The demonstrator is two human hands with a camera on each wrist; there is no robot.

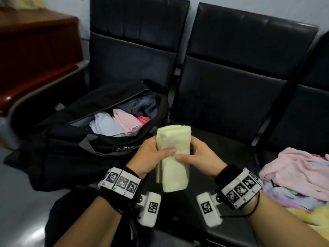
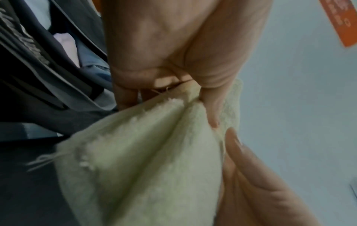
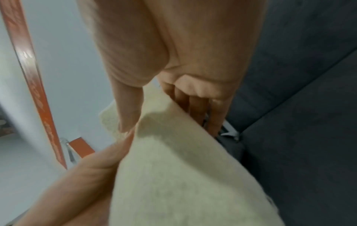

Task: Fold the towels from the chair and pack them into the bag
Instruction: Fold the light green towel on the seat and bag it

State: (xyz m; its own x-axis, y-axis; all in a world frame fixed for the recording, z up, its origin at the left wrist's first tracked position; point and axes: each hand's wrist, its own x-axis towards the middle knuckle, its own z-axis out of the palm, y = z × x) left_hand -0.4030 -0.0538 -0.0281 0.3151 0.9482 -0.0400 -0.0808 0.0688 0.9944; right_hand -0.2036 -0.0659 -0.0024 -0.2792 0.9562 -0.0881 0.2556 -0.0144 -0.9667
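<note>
A folded pale yellow towel (image 1: 173, 155) is held upright in the air in front of the black chair seat (image 1: 222, 139). My left hand (image 1: 154, 154) grips its left edge, thumb on the near face and fingers behind. My right hand (image 1: 194, 157) grips the right edge the same way. The wrist views show the towel (image 2: 146, 160) (image 3: 183, 168) pinched between thumb and fingers. The open black bag (image 1: 74, 138) sits on the left seat with folded pink, pale blue and dark towels (image 1: 122, 120) inside. A loose heap of pink and pastel towels (image 1: 299, 173) lies on the right seat.
A dark red wooden counter (image 1: 35, 59) stands at the left behind a metal armrest (image 1: 44, 88). The black seat backs (image 1: 240, 50) rise behind. A metal divider (image 1: 175, 75) separates the two seats. Grey floor (image 1: 17, 211) shows at the lower left.
</note>
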